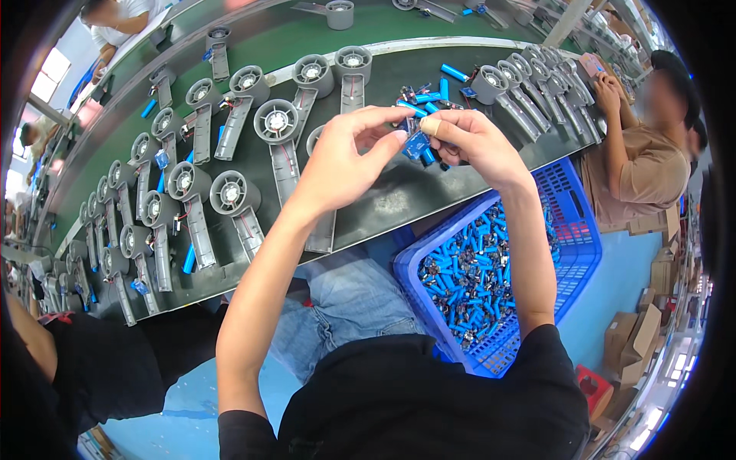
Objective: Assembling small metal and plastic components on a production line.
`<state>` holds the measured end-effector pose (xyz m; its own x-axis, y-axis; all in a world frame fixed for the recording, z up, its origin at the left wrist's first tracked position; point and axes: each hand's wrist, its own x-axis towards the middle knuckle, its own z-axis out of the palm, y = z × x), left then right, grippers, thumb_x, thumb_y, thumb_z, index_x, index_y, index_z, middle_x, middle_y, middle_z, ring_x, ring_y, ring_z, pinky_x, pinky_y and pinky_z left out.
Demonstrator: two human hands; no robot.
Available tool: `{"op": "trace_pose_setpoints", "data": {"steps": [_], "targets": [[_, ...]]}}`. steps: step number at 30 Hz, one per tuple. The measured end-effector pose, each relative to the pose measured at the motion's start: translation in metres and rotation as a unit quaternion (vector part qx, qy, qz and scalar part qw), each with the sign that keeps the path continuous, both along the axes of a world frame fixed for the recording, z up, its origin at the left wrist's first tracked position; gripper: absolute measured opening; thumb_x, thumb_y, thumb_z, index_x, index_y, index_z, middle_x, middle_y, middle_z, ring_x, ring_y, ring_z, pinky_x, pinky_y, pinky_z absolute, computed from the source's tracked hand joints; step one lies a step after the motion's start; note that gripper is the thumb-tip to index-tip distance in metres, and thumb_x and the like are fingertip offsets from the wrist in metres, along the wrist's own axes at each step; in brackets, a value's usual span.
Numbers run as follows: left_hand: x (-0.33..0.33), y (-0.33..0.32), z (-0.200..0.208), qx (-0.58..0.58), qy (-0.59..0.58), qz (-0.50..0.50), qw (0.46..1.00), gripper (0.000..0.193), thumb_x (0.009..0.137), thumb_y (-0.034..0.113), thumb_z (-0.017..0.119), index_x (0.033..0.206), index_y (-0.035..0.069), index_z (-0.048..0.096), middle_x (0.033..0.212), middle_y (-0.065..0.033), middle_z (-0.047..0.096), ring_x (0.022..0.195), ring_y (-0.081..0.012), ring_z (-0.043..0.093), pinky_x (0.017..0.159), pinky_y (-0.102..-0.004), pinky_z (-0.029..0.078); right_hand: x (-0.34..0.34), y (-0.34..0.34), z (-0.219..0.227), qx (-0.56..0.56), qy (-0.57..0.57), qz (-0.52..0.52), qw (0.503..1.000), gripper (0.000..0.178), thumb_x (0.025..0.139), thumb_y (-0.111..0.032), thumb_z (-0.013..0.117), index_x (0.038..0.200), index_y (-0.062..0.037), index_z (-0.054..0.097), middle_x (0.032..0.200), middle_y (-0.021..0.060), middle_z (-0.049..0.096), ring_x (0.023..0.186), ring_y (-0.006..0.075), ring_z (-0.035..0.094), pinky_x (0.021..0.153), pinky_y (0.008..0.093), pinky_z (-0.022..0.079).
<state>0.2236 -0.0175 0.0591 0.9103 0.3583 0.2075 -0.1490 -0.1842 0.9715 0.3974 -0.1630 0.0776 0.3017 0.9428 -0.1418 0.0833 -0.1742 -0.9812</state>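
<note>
Over the near part of the bench, both my hands meet at a small blue circuit board (416, 144) with dark parts and wires on it. My right hand (477, 144) pinches the board from the right, a tan strip wrapped around its thumb. From the left, the thumb and index finger of my left hand (354, 153) close on the board's upper left edge; the exact contact is partly hidden. Behind my fingertips lies a heap of blue cylindrical cells (429, 93) with boards and wires. Grey fan housings with long handles, such as one fan housing (277, 123), stand left of my hands.
A blue plastic crate (576, 253) full of blue cells with boards stands below the bench edge, under my right forearm. More grey fan housings (491, 84) line the right side of the dark bench (383, 207). A co-worker (644, 153) sits at the right. Cardboard boxes (632, 337) stand on the floor.
</note>
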Motion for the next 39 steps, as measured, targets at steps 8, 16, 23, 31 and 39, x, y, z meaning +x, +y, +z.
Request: {"op": "trace_pose_setpoints", "data": {"steps": [8,16,23,31,39], "targets": [[0.002,0.002,0.008,-0.057,-0.005,-0.036,0.998,0.032,0.093,0.013,0.069,0.121,-0.001,0.067,0.104,-0.0069,0.071,0.092,-0.0118,0.064,0.082,-0.0289,0.052,0.002,-0.006,-0.008,0.0,0.069,-0.022,0.997,0.027,0.099,-0.034,0.062,0.093,-0.0081,0.068,0.075,-0.0045,0.059,0.061,0.0028,0.047,0.056,0.02,0.037],[0.012,0.009,0.005,-0.284,0.025,0.007,0.959,0.032,0.097,0.021,0.065,0.119,-0.002,0.066,0.1,-0.0062,0.071,0.086,-0.0126,0.065,0.081,-0.027,0.05,-0.014,-0.003,-0.013,0.049,-0.114,-0.023,0.992,0.027,0.101,-0.027,0.06,0.11,-0.0028,0.069,0.104,0.0037,0.068,0.093,0.0124,0.062,0.082,0.0274,0.05],[0.014,0.007,0.014,-0.13,0.087,0.079,0.985,0.034,0.093,0.026,0.071,0.114,-0.002,0.068,0.092,-0.0044,0.071,0.078,-0.0096,0.065,0.073,-0.0243,0.049,-0.035,0.008,-0.022,0.168,-0.242,-0.142,0.945,0.035,0.085,-0.006,0.075,0.119,-0.0033,0.068,0.12,0.0073,0.062,0.102,0.0149,0.062,0.09,0.032,0.052],[0.01,0.012,0.025,-0.085,0.083,0.158,0.98,0.031,0.093,0.026,0.07,0.109,-0.001,0.071,0.088,-0.0035,0.07,0.073,-0.0088,0.061,0.069,-0.0241,0.047,-0.014,-0.006,-0.024,0.209,-0.171,-0.166,0.948,0.027,0.095,-0.006,0.067,0.121,0.0019,0.068,0.105,0.0037,0.065,0.091,0.0074,0.061,0.08,0.0227,0.048],[0.021,0.009,0.036,-0.012,0.009,0.025,1.0,0.025,0.093,0.017,0.067,0.109,-0.002,0.072,0.093,-0.0071,0.073,0.077,-0.012,0.062,0.073,-0.0277,0.051,0.003,-0.011,-0.029,0.125,-0.129,-0.274,0.945,0.029,0.098,-0.017,0.063,0.121,0.0008,0.068,0.099,0.0036,0.07,0.083,0.0076,0.062,0.077,0.0238,0.051]]}}
